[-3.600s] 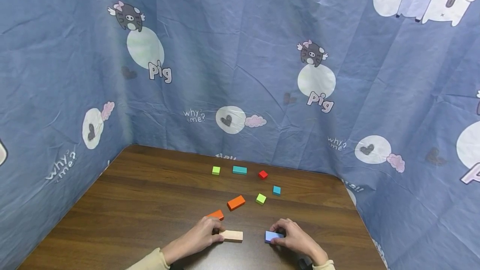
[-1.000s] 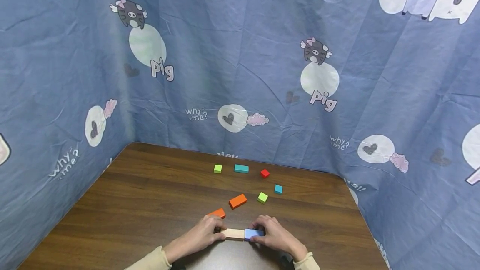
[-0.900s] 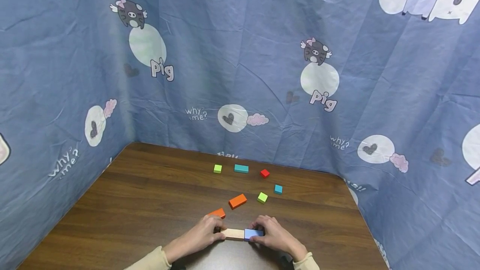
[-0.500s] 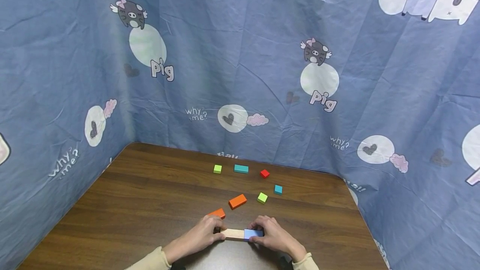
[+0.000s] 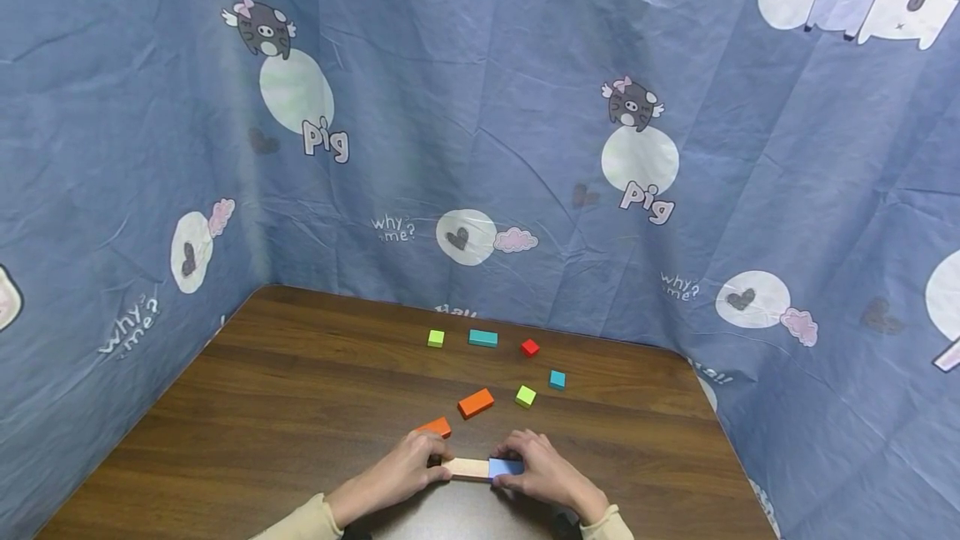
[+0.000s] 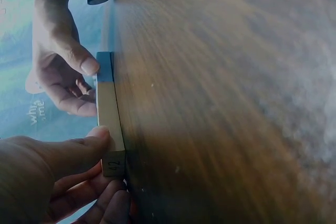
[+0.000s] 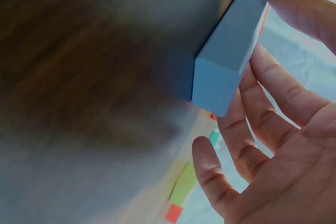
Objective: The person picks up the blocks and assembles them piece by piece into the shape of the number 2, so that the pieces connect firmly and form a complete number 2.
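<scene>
In the head view, a pale wooden block (image 5: 469, 468) and a blue block (image 5: 505, 468) lie end to end on the wooden table, their ends meeting. My left hand (image 5: 408, 467) pinches the pale block near its left end, thumb on the near side; the left wrist view shows the number 42 on that end face (image 6: 114, 164). Around the blue block is my right hand (image 5: 543, 468), its thumb (image 7: 294, 11) on the near side by the joint and its fingers on the far side. That block's right end is hidden in the head view but shows in the right wrist view.
Two orange blocks, one (image 5: 476, 403) whole and one (image 5: 435, 427) partly behind my left hand, lie beyond. Farther back are green cubes (image 5: 525, 396) (image 5: 436, 338), a teal block (image 5: 483, 338), a red cube (image 5: 530, 348) and a blue cube (image 5: 557, 379). A patterned curtain (image 5: 480, 148) borders the table.
Since the earliest frame, my right hand has brought the blue block left against the pale block's end. In the last second that hand has shifted slightly left along it; the left hand stays put.
</scene>
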{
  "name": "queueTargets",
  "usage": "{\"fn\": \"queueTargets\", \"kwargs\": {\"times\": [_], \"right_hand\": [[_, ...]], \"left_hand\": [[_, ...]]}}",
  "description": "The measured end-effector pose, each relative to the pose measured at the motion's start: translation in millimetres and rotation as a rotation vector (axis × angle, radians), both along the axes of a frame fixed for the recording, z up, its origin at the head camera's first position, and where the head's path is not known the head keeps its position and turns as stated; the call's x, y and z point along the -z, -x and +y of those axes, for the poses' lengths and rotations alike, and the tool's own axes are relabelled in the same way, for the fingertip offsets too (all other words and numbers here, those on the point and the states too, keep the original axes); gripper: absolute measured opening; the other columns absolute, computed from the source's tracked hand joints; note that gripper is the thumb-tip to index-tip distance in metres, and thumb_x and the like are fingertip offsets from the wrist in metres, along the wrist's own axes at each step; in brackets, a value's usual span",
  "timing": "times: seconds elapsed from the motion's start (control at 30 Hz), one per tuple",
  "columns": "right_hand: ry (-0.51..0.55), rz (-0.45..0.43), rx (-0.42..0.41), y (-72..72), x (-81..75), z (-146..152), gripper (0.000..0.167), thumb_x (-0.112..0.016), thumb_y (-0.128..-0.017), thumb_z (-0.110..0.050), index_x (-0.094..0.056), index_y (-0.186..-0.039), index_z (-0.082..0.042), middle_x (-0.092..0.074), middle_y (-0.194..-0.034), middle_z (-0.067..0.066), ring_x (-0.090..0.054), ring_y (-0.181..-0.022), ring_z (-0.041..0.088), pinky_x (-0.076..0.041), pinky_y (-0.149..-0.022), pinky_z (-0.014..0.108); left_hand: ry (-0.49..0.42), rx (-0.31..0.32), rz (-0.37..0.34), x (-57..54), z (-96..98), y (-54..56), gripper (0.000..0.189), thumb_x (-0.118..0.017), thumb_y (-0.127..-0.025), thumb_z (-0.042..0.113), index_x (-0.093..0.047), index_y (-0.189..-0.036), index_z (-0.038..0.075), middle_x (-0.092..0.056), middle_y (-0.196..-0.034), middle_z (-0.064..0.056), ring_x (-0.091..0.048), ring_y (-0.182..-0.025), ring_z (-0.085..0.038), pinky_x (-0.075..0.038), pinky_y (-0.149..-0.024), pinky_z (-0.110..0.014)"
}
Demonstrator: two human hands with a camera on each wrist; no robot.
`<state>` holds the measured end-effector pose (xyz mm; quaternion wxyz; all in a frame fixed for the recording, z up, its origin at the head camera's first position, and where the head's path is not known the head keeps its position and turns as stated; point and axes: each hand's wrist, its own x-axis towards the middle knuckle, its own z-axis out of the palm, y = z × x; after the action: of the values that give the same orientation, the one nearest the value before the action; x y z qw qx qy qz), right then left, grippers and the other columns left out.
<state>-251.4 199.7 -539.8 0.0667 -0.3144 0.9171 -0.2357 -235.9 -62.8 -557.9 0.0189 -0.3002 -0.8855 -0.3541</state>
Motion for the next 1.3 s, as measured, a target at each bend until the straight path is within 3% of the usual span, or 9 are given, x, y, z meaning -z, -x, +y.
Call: {"fn": "queueTargets", "kwargs": {"times": [0.23,0.57,1.0,1.3], "right_hand": [[-0.002,0.017,-0.011,-0.9,-3.2,-6,0.037,-0.073,-0.081,-0.047,-0.069,-0.107,-0.021,-0.061,-0.099,-0.014,-0.051,-0.096,0.004,-0.036,-0.081,0.028],[-0.006,0.03,-0.028,-2.5,-1.8,-14,0.03,-0.076,-0.08,-0.038,-0.068,-0.104,-0.022,-0.062,-0.098,-0.014,-0.05,-0.094,0.001,-0.036,-0.079,0.025],[0.002,0.031,-0.029,-3.2,2.2,-16,0.024,-0.076,-0.081,-0.034,-0.066,-0.1,-0.022,-0.061,-0.097,-0.014,-0.05,-0.088,-0.001,-0.037,-0.08,0.026],[0.02,0.048,-0.021,-4.2,4.8,-16,0.024,-0.074,-0.083,-0.035,-0.067,-0.101,-0.022,-0.06,-0.097,-0.014,-0.05,-0.087,0.0,-0.037,-0.078,0.025]], "left_hand": [[-0.01,0.004,0.023,0.2,-0.9,-1.1,0.011,-0.076,-0.08,0.017,-0.074,-0.088,0.01,-0.063,-0.083,0.008,-0.05,-0.076,0.0,-0.042,-0.066,-0.019],[-0.029,0.019,0.072,2.3,-0.6,-2.3,0.01,-0.078,-0.078,0.015,-0.073,-0.085,0.01,-0.063,-0.08,0.004,-0.051,-0.073,-0.002,-0.041,-0.064,-0.019],[-0.009,0.005,-0.028,0.2,1.2,-0.8,0.011,-0.076,-0.08,0.015,-0.074,-0.09,0.01,-0.063,-0.083,0.01,-0.05,-0.074,0.001,-0.041,-0.064,-0.019],[0.012,0.009,-0.018,-2.4,1.9,-0.3,0.01,-0.075,-0.081,0.014,-0.074,-0.09,0.01,-0.063,-0.079,0.013,-0.051,-0.076,0.0,-0.043,-0.066,-0.02]]}}
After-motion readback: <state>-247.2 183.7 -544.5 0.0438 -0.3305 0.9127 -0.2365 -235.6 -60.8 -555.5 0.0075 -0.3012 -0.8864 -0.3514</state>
